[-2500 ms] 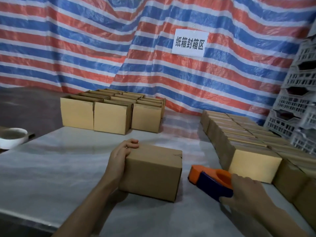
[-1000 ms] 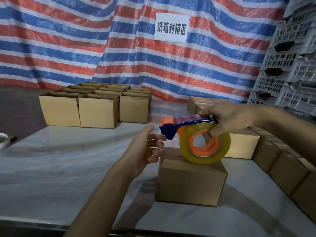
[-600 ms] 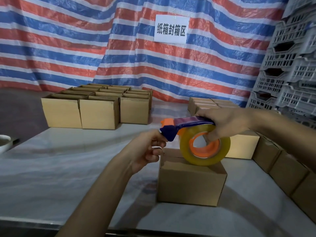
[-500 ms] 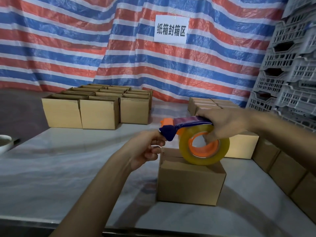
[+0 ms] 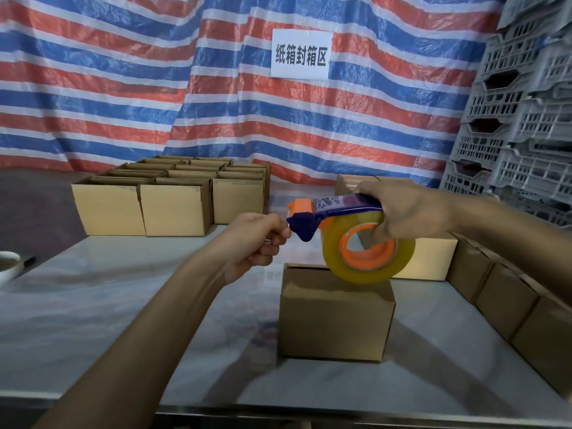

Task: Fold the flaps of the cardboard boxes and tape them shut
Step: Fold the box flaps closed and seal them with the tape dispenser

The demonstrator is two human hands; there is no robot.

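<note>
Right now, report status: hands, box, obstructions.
Right hand grips tape dispenser above box. Left hand pinches tape end at its cutter. Box flaps folded, no tape seen. Nothing between.

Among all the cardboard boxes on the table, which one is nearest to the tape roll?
The lone box directly below the tape roll. The open boxes stand grouped far left; the other boxes line the right side.

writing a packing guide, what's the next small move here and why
Probably draw out a short length of tape and lower it onto the box. The left hand pinches what looks like the tape end at the nose of the tape dispenser, which the right hand holds above the box; it is folded shut, with no tape visible on top.
</note>
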